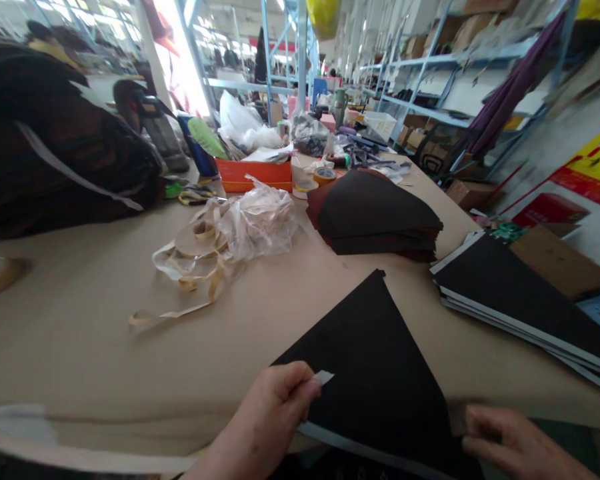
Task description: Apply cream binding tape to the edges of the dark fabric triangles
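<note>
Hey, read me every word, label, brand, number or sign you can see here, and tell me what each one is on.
No text is readable.
Red and yellow poster on the right: dark marks, too blurred.
Red box below it: faint marks, too small.
Cardboard box: tiny marks, unreadable.
Pale tag at the left hand: no lettering visible.

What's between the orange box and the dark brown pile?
The head view shows a yellow tape roll and a paler tape roll between the orange box and the dark brown pile.
</note>
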{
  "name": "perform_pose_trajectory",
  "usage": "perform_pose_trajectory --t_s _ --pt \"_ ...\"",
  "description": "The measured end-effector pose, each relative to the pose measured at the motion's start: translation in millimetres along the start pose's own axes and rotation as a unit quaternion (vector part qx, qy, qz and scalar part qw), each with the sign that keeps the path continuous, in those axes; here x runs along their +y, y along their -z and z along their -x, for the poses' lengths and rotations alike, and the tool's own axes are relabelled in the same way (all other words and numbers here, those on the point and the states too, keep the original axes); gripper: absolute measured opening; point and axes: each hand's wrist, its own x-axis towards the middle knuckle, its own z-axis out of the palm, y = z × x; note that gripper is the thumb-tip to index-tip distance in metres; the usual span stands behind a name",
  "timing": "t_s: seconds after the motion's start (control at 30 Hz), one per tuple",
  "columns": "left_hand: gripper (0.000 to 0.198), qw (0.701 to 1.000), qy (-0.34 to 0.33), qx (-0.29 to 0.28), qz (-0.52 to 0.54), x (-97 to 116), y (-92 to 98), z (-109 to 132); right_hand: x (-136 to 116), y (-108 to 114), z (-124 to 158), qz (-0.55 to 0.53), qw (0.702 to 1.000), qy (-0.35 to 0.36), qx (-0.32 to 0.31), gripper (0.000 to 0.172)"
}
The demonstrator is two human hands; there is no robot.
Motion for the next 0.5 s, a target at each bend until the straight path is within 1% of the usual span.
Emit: perform_pose_trajectory --t_s 0.07,0.13,0.23,0.3,0.37,0.4,0.5 --pt "0.03 1.0 -0.012 0.0 0.029 7.9 -6.8 -2.4 -24.4 9.9 -5.1 -0.053 0.997 0.049 0.011 0.034" --pt "0.03 0.999 -0.023 0.008 0.033 14.5 -12.3 -3.0 -58.9 13.8 -15.2 -0.11 0.989 0.103 0.007 0.028" --pt "0.031 0.999 -0.022 0.012 0.023 20.5 -16.6 -1.5 -112.9 6.6 -35.1 -0.165 0.971 0.166 -0.053 0.031" --pt "0.033 1.0 -0.014 0.013 0.014 20.8 -16.8 -0.3 -139.8 -3.3 -47.4 -0.182 0.959 0.187 -0.108 0.026" --pt "0.032 1.0 -0.011 0.017 0.01 18.2 -16.4 -0.2 -156.2 -12.8 -56.4 -0.179 0.951 0.204 -0.149 0.014" --pt "0.032 1.0 -0.012 0.02 0.012 16.1 -16.3 -0.7 -161.0 -16.4 -59.5 -0.171 0.948 0.214 -0.161 0.011" --pt "0.033 0.999 -0.014 0.027 0.018 8.5 -16.2 -4.0 -167.6 -21.3 -65.0 -0.143 0.942 0.249 -0.175 0.015"
